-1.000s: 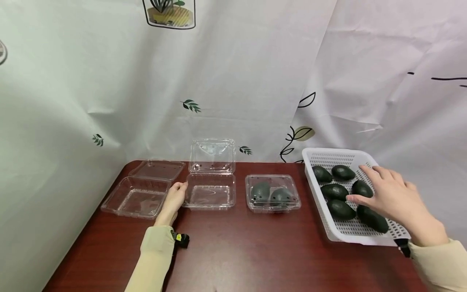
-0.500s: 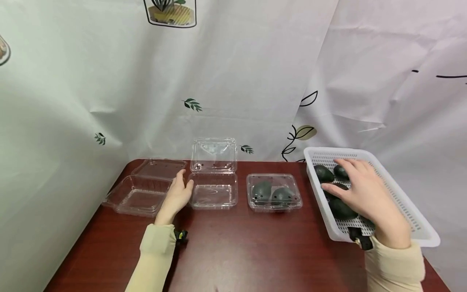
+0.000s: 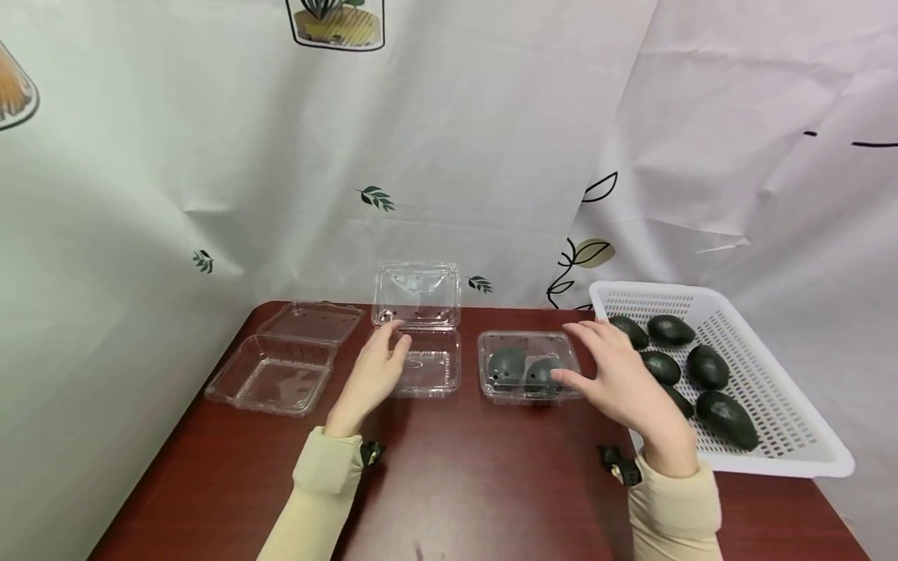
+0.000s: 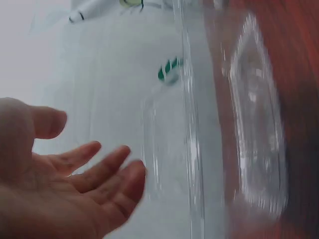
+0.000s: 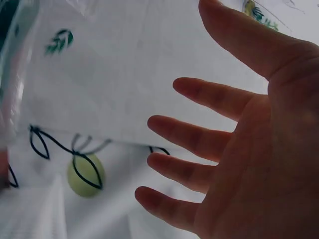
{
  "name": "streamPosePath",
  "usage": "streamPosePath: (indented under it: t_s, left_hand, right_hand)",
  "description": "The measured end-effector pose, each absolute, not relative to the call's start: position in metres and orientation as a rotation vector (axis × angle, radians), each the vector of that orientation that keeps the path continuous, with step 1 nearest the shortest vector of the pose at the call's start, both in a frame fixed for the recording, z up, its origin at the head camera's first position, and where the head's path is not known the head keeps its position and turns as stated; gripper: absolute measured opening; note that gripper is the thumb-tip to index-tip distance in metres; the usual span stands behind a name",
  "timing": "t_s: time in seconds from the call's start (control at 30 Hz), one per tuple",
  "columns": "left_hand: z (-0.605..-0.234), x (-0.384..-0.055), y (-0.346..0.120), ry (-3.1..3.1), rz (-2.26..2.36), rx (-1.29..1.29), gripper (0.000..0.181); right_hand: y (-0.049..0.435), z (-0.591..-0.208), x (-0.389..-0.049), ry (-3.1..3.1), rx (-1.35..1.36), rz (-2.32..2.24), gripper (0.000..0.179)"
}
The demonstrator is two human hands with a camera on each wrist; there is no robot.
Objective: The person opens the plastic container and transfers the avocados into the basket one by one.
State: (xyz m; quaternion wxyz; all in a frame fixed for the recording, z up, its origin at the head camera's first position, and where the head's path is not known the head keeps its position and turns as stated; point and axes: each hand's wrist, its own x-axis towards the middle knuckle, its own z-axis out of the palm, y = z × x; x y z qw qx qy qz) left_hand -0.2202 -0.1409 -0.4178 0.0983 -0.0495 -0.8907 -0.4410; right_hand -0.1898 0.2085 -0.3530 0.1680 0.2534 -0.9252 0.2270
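My left hand [image 3: 374, 372], fingers apart and holding nothing, hovers over the left side of the middle clear plastic clamshell box [image 3: 438, 372], whose lid [image 3: 417, 292] stands raised at the back. In the left wrist view the fingers [image 4: 117, 186] are loosely bent beside the clear plastic. To the right, a lidded clamshell box [image 3: 526, 343] contains two dark green avocados [image 3: 507, 363]. My right hand [image 3: 620, 382] is spread at this box's right side, thumb overlapping its corner in the head view. The right wrist view shows its palm bare and fingers [image 5: 194, 142] stretched out.
A white perforated basket [image 3: 807, 421] at the right holds several avocados [image 3: 726, 419]. At the far left lies another clamshell box [image 3: 270, 386] with its lid folded back. A white patterned cloth [image 3: 491, 156] hangs behind the reddish-brown table [image 3: 477, 483].
My right hand has come leftward out from over the basket to the lidded box. My left hand has released the middle box's edge and moved right over it.
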Motion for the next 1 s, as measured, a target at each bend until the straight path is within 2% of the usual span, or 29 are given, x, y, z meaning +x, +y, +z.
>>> streamPosePath:
  t_s: [0.17,0.43,0.63,0.8,1.0]
  left_hand:
    - [-0.425,-0.221,-0.111,-2.569,-1.49,-0.247,0.036]
    - [-0.435,-0.226,-0.067,-2.568,-1.653,-0.367,0.028]
    - [-0.442,-0.228,-0.044,-2.606,-1.61,-0.398,0.03]
    - [-0.444,-0.229,-0.03,-2.59,-1.582,-0.319,0.031]
    - [-0.448,-0.231,-0.019,-2.534,-1.727,-0.174,0.04]
  right_hand:
    - [0.197,-0.371,-0.203,-2.617,0.756,0.759,0.06]
    - [0.188,-0.398,-0.217,-2.597,0.625,0.919,0.051]
    - [0.184,-0.413,-0.225,-2.562,0.604,0.953,0.048]
    - [0.183,-0.421,-0.227,-2.571,0.616,0.958,0.046]
    - [0.18,-0.428,-0.227,-2.564,0.636,0.924,0.035]
